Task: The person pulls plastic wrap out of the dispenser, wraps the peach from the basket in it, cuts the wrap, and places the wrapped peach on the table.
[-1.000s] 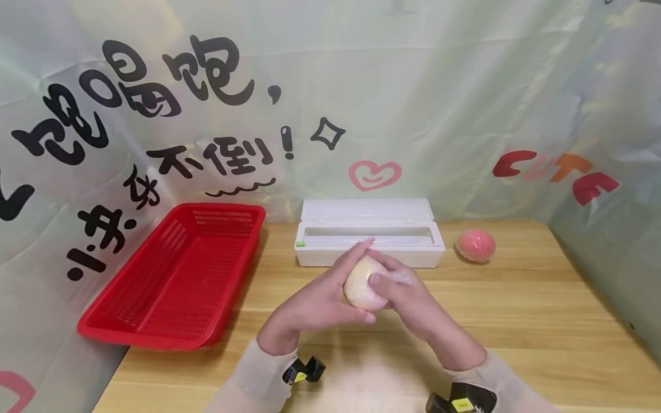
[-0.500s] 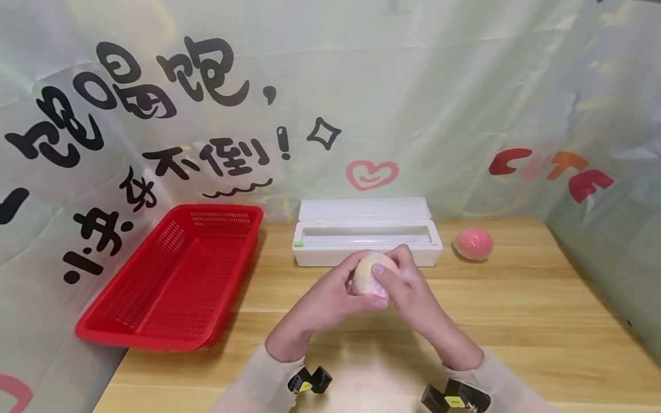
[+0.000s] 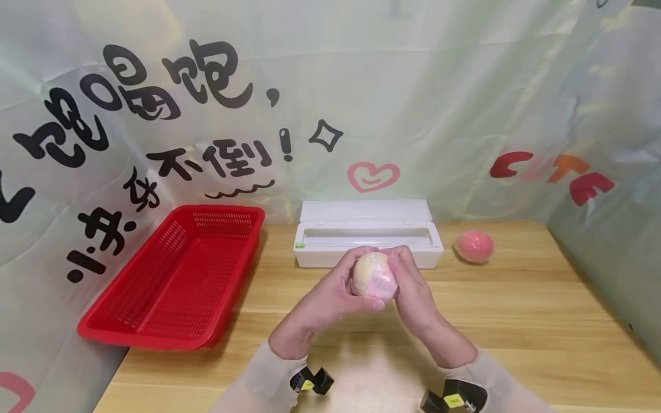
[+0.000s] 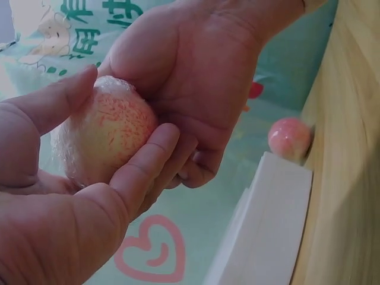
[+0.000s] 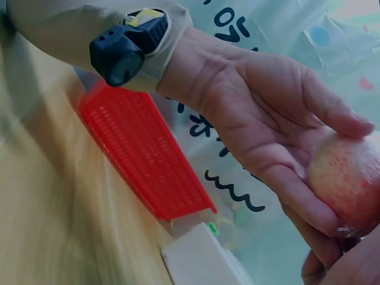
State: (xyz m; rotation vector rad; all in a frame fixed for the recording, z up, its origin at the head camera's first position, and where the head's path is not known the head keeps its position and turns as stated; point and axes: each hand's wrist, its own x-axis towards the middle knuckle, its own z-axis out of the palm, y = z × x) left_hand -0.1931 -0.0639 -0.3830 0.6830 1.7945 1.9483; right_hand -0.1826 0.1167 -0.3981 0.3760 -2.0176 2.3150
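A pale yellow and pink peach (image 3: 373, 277), wrapped in glossy cling film, is held between both hands above the table. My left hand (image 3: 333, 292) cups it from the left, thumb along its lower front. From the right, my right hand (image 3: 415, 295) grips it, thumb at its upper right side. The left wrist view shows red streaks on the peach (image 4: 116, 130) and film bunched at its top. In the right wrist view, the left hand's (image 5: 261, 113) thumb and fingers curl round the peach (image 5: 344, 181). The fingers behind it are largely hidden in the head view.
Behind the hands, a white cling film dispenser (image 3: 369, 258) stands with its lid up. Another wrapped pink peach (image 3: 475, 246) lies to its right on the wooden table (image 3: 516, 321). A red perforated plastic basket (image 3: 222, 321) sits at the left. A printed curtain hangs behind.
The peach has been turned in the hands, showing more of its pink, film-covered side. My right thumb has shifted from its front to its upper right side; the left fingers have closed in round it.
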